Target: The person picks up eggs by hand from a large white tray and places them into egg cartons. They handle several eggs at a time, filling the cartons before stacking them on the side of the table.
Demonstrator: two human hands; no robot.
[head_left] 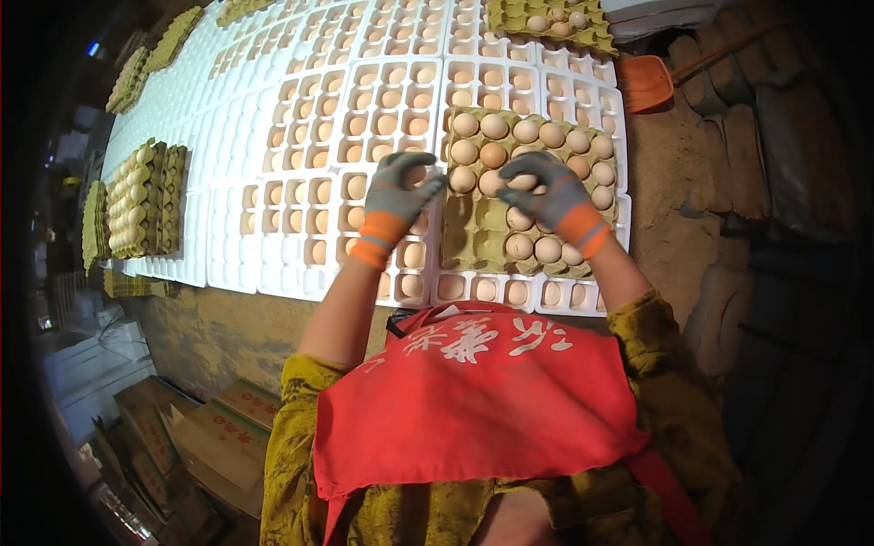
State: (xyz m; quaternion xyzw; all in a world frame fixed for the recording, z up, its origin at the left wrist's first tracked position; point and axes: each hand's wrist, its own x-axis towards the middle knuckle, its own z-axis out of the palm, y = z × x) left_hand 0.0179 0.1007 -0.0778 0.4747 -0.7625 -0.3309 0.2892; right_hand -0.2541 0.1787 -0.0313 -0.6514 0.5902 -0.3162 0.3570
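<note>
My left hand (399, 189), in a grey glove with an orange cuff, hovers over a white foam tray (439, 244) of eggs. Its thumb and forefinger are bent and apart, with a slight blur at the tips. To the right, my right hand (549, 191), gloved alike, reaches over a yellow-brown egg flat (464, 250) lying on the foam trays. The fingers curve around an egg there, partly hidden by the glove. A browner egg (492, 155) sits just beyond, among several pale ones. Bare hollows show at the flat's near left.
More foam trays (241, 155) spread far and left, many filled with eggs. Stacked egg flats (137, 200) stand at the left edge; another flat (551, 25) lies at the far right. An orange shovel (645, 84) is beyond the right edge. Cardboard boxes (223, 437) stand lower left.
</note>
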